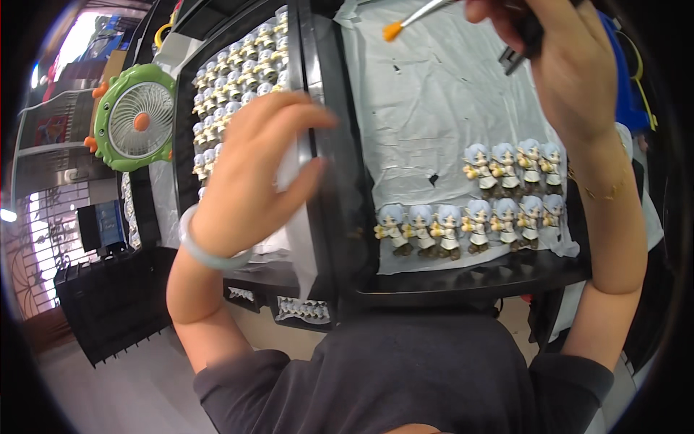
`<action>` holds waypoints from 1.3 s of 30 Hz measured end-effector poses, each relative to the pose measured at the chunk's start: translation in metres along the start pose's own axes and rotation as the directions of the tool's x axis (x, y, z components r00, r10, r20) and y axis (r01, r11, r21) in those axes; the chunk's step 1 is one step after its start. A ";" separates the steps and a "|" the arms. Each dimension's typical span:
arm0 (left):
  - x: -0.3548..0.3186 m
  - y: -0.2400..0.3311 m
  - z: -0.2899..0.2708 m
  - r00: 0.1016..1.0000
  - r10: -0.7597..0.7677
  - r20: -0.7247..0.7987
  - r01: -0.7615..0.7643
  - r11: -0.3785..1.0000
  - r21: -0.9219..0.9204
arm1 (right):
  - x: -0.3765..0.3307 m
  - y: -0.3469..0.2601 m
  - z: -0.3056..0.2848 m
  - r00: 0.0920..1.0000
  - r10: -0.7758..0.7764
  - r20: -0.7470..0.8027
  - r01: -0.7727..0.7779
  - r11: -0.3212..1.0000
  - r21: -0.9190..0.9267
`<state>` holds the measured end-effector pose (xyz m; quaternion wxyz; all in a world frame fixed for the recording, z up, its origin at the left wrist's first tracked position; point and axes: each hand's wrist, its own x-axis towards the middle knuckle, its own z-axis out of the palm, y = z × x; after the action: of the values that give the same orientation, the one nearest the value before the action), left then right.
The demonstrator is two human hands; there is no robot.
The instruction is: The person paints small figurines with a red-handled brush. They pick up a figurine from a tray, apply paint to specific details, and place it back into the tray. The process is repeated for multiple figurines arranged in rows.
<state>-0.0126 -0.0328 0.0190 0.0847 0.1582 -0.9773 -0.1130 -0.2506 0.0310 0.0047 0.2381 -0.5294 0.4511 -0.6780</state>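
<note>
Toward two o'clock, the right hand (571, 76) seemingly grips the brush (416, 17), best used lightly on the figurines (448, 228); toward ten, the left hand (249, 166) hangs open.

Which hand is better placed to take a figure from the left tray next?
Probably the left hand. It looks open and empty, close to the left figures. The right hand is farther away, holding a black tool.

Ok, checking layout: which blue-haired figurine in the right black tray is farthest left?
The blue-haired figurine at the nearer row's left end; all others in that black tray are farther right.
</note>
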 end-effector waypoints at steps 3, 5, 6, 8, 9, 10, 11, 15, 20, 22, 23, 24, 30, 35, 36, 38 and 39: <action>0.051 0.027 0.040 0.981 0.176 0.083 -0.177 0.984 0.000 | -0.001 -0.001 0.001 1.000 -0.018 0.021 0.016 0.998 0.053; 0.081 0.039 0.079 0.958 0.176 0.226 -0.176 0.984 -0.021 | 0.000 0.006 -0.002 0.998 -0.022 0.052 0.019 0.998 0.056; 0.091 0.042 0.091 0.934 0.154 0.323 -0.151 0.988 -0.036 | 0.000 0.009 -0.002 0.997 -0.021 0.069 0.016 0.997 0.073; 0.102 0.043 0.104 0.874 0.112 0.472 -0.087 0.993 -0.075 | 0.001 0.009 0.001 0.995 -0.020 0.098 0.010 0.995 0.103; 0.107 0.041 0.109 0.843 0.102 0.528 -0.054 0.993 -0.104 | 0.001 0.006 0.002 0.995 -0.010 0.104 -0.002 0.994 0.109; 0.112 0.041 0.110 0.802 0.100 0.589 -0.024 0.990 -0.136 | 0.001 0.006 0.000 0.995 0.008 0.100 -0.019 0.994 0.112; 0.113 0.039 0.108 0.806 0.101 0.583 -0.017 0.989 -0.148 | 0.001 0.006 -0.002 0.996 -0.005 0.087 -0.004 0.994 0.106; 0.088 0.020 0.065 0.873 0.017 0.488 0.147 0.943 -0.297 | 0.001 0.003 -0.005 0.999 -0.020 0.036 0.016 0.994 0.107; 0.021 0.008 0.025 0.944 -0.152 0.294 0.317 0.154 -0.936 | -0.002 -0.006 -0.001 0.998 0.067 0.015 -0.068 0.991 0.116; 0.001 0.004 0.026 0.947 -0.197 0.256 0.240 -0.098 -0.966 | -0.004 -0.013 0.005 0.993 0.119 0.009 -0.119 0.993 0.013; -0.008 0.000 0.029 0.968 -0.166 0.190 0.168 -0.137 -0.976 | -0.003 -0.006 -0.004 0.989 0.086 0.121 -0.083 0.996 -0.033; -0.014 0.007 0.024 0.956 -0.241 0.170 0.162 -0.053 -0.985 | -0.002 0.001 -0.013 0.972 0.053 0.229 -0.038 0.997 -0.068; -0.028 -0.001 0.029 0.991 -0.129 -0.041 -0.011 0.226 -0.974 | -0.009 0.004 -0.002 0.989 0.049 0.136 -0.034 0.994 -0.107; -0.032 0.001 0.027 0.995 -0.103 -0.010 0.014 0.231 -0.973 | -0.011 0.013 -0.013 0.986 0.099 0.135 -0.079 0.986 -0.146; -0.033 0.001 0.029 0.995 -0.103 0.005 0.023 0.175 -0.984 | -0.011 0.015 -0.013 0.986 0.100 0.133 -0.080 0.986 -0.149; -0.033 0.001 0.029 0.994 -0.106 0.014 0.029 0.138 -0.990 | -0.011 0.014 -0.014 0.984 0.102 0.146 -0.079 0.984 -0.161; -0.033 0.001 0.029 0.994 -0.108 0.019 0.032 0.121 -0.992 | -0.011 0.014 -0.014 0.983 0.103 0.151 -0.078 0.984 -0.163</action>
<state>0.0124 -0.0160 -0.0126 0.1907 0.1112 -0.6464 -0.7304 -0.2621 0.0384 -0.0134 0.2615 -0.5778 0.5061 -0.5845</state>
